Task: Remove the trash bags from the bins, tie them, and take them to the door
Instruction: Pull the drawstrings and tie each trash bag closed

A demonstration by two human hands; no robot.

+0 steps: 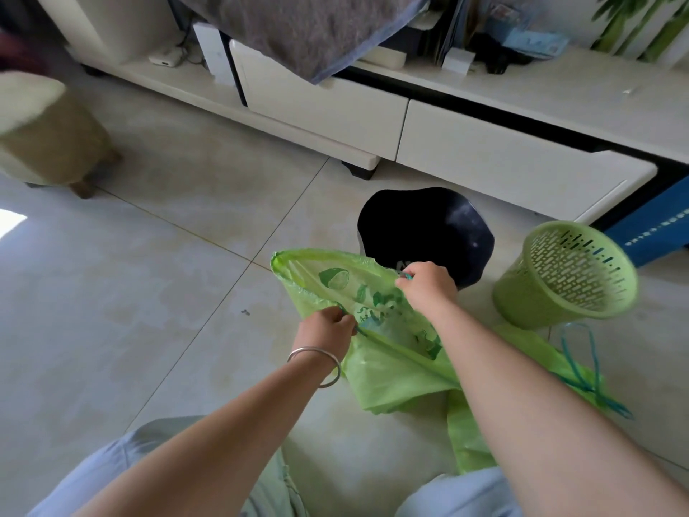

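Green trash bag [387,363] | rim pinched in left hand [328,330] grip | right hand [428,283] grip

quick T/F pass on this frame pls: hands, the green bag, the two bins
1. Both hands grip the green trash bag at its opening. True: left hand and right hand each pinch the rim.
2. The green mesh bin still has a bag inside. False: its slotted walls show bare, with no liner.
3. The left wrist wears a silver bangle. True.
4. The dark bin lies right of the green mesh bin. False: it stands to its left, beyond the right hand.
5. The green bag is knotted shut. False: its mouth is held open.
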